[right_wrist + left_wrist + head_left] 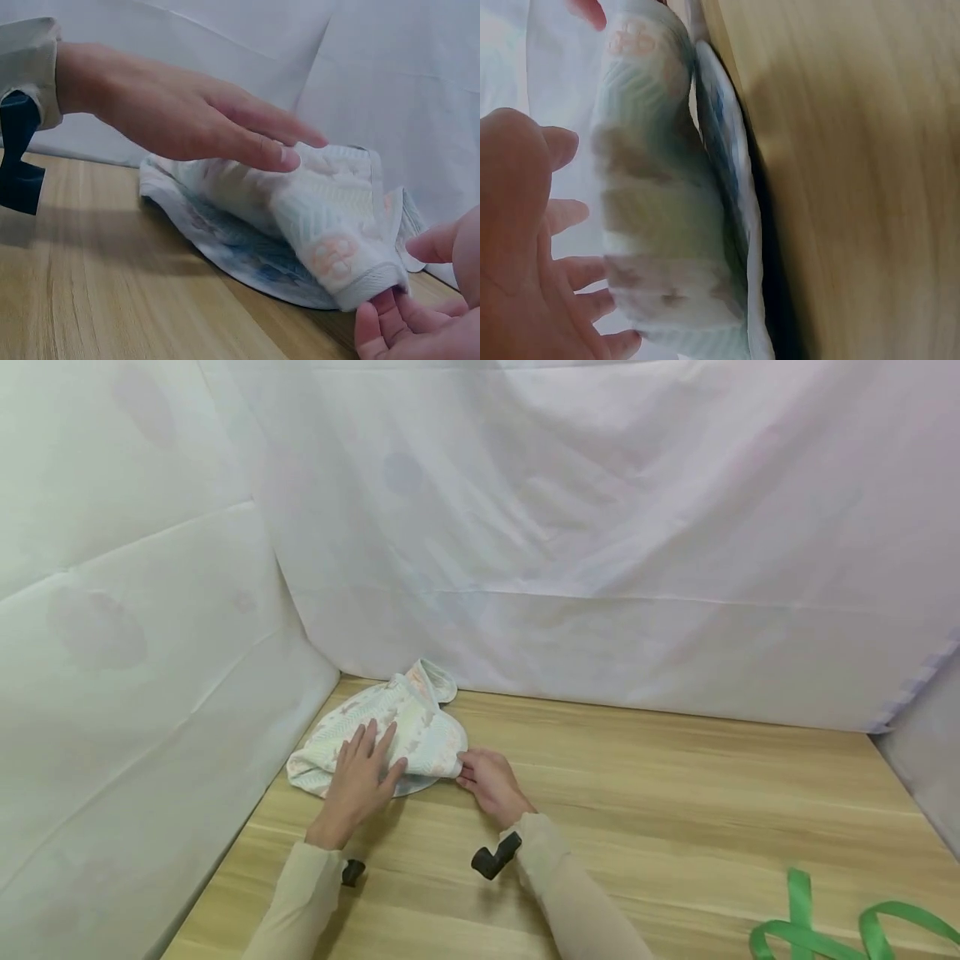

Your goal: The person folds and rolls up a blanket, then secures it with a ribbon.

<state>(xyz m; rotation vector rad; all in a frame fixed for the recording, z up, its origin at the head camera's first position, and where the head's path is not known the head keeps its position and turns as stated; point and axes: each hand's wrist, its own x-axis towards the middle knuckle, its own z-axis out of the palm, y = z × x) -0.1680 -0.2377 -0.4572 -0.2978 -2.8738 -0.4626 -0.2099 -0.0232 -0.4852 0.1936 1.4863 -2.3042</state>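
A pale quilted cloth (420, 727) with a bound edge and faint coloured prints lies bunched and folded on the wooden table, near the far left corner. My left hand (363, 777) rests over its near side with the fingers spread and straight. At the cloth's right end, my right hand (491, 781) grips the edge. The right wrist view shows the right fingers (394, 322) tucked under that folded edge, beside an orange paw-like print. A bluish underside of the cloth (255, 262) shows below the fold. In the left wrist view the left fingers (585, 277) lie along the cloth.
Green ribbon (801, 902) lies in loops at the near right of the table (675, 810). White sheets (562, 527) hang behind and at both sides. A black mount (497, 855) sticks out from the right wrist and another (352, 872) from the left.
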